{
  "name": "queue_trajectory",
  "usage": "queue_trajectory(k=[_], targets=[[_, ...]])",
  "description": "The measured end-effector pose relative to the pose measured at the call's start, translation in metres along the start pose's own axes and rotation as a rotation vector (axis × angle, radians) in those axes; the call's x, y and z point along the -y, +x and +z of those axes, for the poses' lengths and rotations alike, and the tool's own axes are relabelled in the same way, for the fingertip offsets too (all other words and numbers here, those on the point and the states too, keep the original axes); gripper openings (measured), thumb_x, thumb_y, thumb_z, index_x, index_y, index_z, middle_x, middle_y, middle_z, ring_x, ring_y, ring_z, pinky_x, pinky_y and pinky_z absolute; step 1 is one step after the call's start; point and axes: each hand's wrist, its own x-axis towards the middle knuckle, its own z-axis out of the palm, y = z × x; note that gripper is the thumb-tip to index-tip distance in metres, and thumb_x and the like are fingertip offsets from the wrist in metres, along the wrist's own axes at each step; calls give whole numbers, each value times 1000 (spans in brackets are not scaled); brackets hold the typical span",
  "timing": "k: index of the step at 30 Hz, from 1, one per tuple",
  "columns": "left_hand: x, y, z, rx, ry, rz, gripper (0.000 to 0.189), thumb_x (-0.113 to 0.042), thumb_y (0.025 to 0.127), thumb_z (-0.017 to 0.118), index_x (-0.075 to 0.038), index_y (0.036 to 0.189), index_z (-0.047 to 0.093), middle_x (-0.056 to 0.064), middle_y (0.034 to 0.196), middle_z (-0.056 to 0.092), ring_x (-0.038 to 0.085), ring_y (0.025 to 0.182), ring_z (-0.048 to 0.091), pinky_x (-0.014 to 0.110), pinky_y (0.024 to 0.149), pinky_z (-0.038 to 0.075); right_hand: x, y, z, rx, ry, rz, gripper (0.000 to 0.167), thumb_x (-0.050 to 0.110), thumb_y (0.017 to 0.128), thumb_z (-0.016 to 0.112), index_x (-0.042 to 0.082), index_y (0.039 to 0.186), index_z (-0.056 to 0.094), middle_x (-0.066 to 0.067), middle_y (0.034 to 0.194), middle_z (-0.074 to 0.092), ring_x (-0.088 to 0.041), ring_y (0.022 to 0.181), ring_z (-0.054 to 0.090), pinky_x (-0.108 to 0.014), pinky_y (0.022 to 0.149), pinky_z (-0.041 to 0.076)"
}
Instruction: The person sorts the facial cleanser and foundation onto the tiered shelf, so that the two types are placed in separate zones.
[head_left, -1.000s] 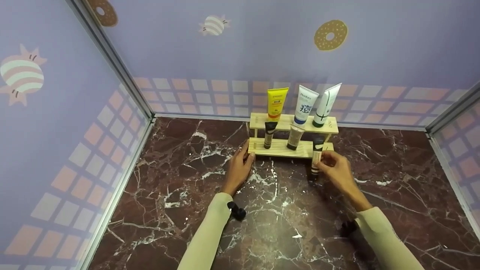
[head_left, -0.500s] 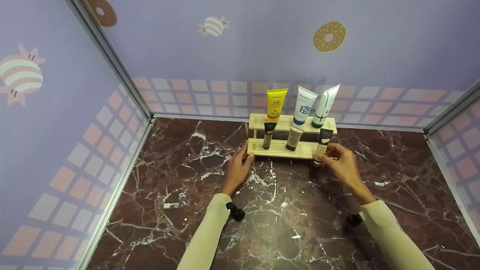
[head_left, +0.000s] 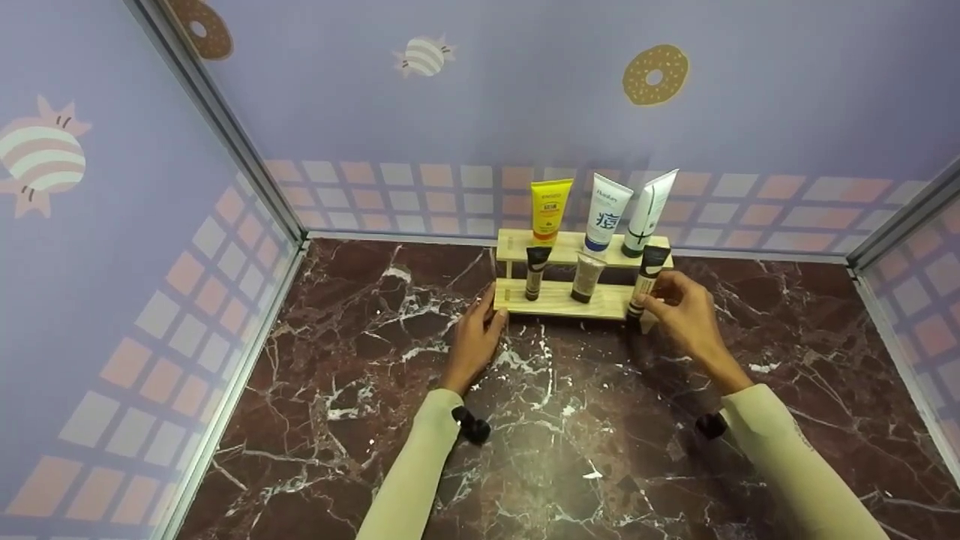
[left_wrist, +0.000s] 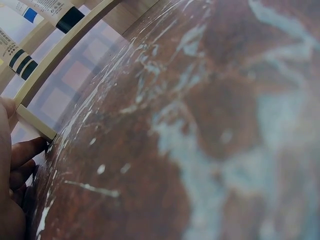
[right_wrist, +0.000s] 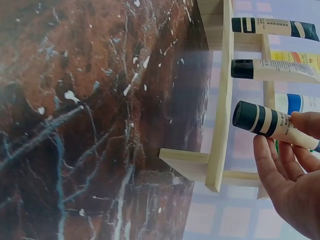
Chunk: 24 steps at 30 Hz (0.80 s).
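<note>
A two-tier wooden rack [head_left: 555,300] stands against the back wall. My right hand [head_left: 686,311] pinches a small black and beige tube [head_left: 647,281] at the right end of the lower shelf. In the right wrist view, the dark cap of this tube [right_wrist: 245,116] is close to the shelf edge; whether it touches cannot be told. My left hand [head_left: 476,337] holds the rack's left end, thumb in front. On the lower shelf stand a similar black and beige tube [head_left: 535,274] and a beige tube with a dark cap [head_left: 586,277].
On the upper shelf stand a yellow tube [head_left: 550,212], a white tube with a blue cap [head_left: 606,212] and a white tube with a green cap [head_left: 650,214], which leans right. Patterned walls [head_left: 450,112] enclose the dark marbled tabletop [head_left: 555,435].
My right hand has raised the small tube and brought it back and right, from in front of the rack to the lower shelf's right end. The left hand stays on the rack.
</note>
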Motion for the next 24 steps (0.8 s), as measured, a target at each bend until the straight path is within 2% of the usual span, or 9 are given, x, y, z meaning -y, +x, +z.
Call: queue_trajectory(k=[8,18,21,24], targets=[[-2,0,-1,27,-28,-29,63,-34,116,60,-6,170,43,25,145,67,38,126,71,56,111,53,5,8,0,-6,31,2,34,4,94,87,-10,121,71,-27,111,78,-8,95,70,-15,88,56],[-1,1,0,15,7,-5,62,-31,115,61,-5,169,44,22,133,72,37,128,70,55,113,51,9,16,0,5,14,-2,31,1,94,87,-9,118,70,-26,113,78,-5,94,70,-13,86,55],[-1,1,1,17,12,-12,62,-32,115,61,-5,169,44,21,132,71,38,128,69,56,114,50,9,18,1,7,7,-14,31,2,93,87,-8,117,70,-25,114,78,-8,95,71,-13,86,55],[0,1,1,19,17,-16,62,-32,115,61,-6,169,44,21,132,71,38,128,69,56,113,50,7,18,3,4,-7,-27,30,1,93,88,-8,116,70,-26,113,78,-17,97,73,-13,86,55]])
